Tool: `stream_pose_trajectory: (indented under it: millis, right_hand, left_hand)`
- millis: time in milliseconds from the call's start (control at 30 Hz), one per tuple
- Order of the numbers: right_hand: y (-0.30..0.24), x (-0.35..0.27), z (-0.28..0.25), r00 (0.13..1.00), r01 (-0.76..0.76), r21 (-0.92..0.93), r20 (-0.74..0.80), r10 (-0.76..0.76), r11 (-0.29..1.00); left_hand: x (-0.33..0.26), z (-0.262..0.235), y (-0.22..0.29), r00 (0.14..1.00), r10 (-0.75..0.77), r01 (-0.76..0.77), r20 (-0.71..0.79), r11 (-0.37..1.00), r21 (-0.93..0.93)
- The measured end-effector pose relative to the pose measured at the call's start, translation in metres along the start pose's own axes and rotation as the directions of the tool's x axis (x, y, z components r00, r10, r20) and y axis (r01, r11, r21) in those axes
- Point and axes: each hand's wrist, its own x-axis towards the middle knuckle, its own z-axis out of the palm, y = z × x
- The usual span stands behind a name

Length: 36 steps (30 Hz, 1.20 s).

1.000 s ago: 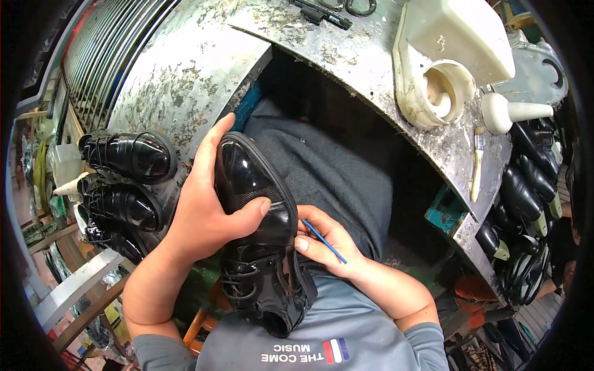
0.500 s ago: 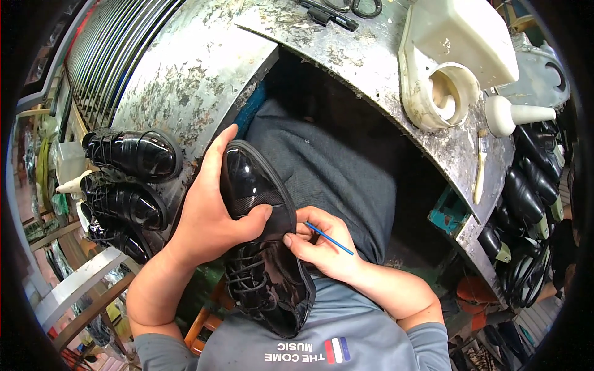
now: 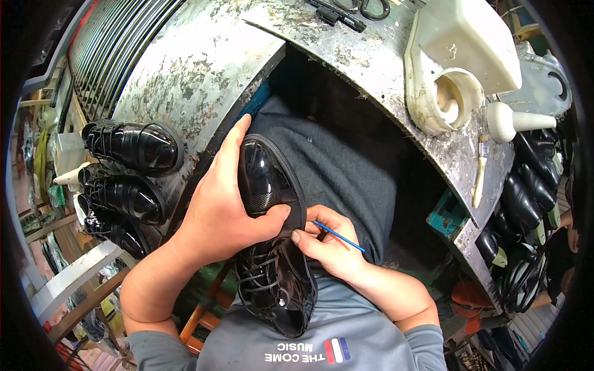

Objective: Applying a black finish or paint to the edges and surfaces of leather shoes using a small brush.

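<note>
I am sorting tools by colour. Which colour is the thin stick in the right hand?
Blue. The thin stick shows best in the head view.

We've got open bench top (image 3: 185, 80) far-left; black shoes (image 3: 133, 148) crowd the left edge, white jug (image 3: 461, 55) and scissors (image 3: 362, 9) block far right.

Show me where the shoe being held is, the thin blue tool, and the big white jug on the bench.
black lace-up shoe (image 3: 266, 179), head view, on its glossy toe cap.
thin blue tool (image 3: 341, 237), head view, on its bare shaft.
white plastic jug (image 3: 470, 43), head view, on its flat side.
</note>
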Motion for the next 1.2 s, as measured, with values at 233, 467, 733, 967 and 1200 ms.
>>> stream_pose_trajectory:
  millis: [233, 467, 733, 967, 1200]
  right_hand:
    - [0.002, 0.000, 0.000, 1.000, 0.006, -0.010, -0.024, -0.006, 1.000]
    - [0.015, -0.002, 0.001, 0.999, 0.038, 0.220, -0.014, -0.035, 0.975]
    - [0.014, 0.000, 0.000, 0.995, -0.038, 0.227, -0.079, 0.057, 0.973]
    - [-0.006, -0.022, -0.031, 0.969, 0.170, -0.086, -0.166, -0.183, 0.982]
    - [-0.053, -0.069, -0.076, 0.579, 0.371, -0.801, -0.196, -0.792, 0.470]
  left_hand:
    - [0.001, -0.006, 0.011, 0.985, -0.112, 0.118, 0.129, 0.992, -0.045]
    - [0.009, -0.006, 0.013, 0.982, -0.096, 0.071, 0.163, 0.986, 0.154]
    - [0.012, -0.001, 0.017, 0.983, -0.079, 0.045, 0.165, 0.979, 0.197]
    - [0.013, -0.002, 0.013, 0.986, -0.053, 0.022, 0.159, 0.981, 0.193]
    - [0.019, -0.001, 0.017, 0.968, -0.163, 0.132, 0.192, 0.977, 0.165]
